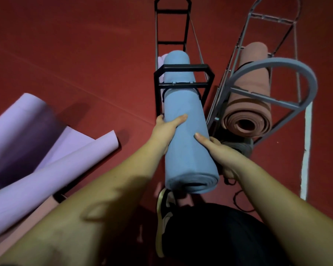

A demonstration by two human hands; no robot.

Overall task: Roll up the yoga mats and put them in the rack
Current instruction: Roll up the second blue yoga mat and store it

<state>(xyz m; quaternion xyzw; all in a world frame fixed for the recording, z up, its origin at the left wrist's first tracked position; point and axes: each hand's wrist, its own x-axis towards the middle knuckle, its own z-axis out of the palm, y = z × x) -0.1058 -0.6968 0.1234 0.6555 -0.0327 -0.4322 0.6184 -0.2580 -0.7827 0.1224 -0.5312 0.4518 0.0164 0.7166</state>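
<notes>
Both hands, left (pixel 164 131) and right (pixel 218 150), curled, gripping.

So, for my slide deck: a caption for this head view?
Both hands, left and right, slide a rolled blue mat into the black rack.

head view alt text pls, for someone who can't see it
Both hands, left hand and right hand, grip a rolled blue yoga mat whose far part lies inside a black rack. A rolled pink mat sits in a grey rack beside it, and a half-unrolled purple mat lies on the red floor.
</notes>
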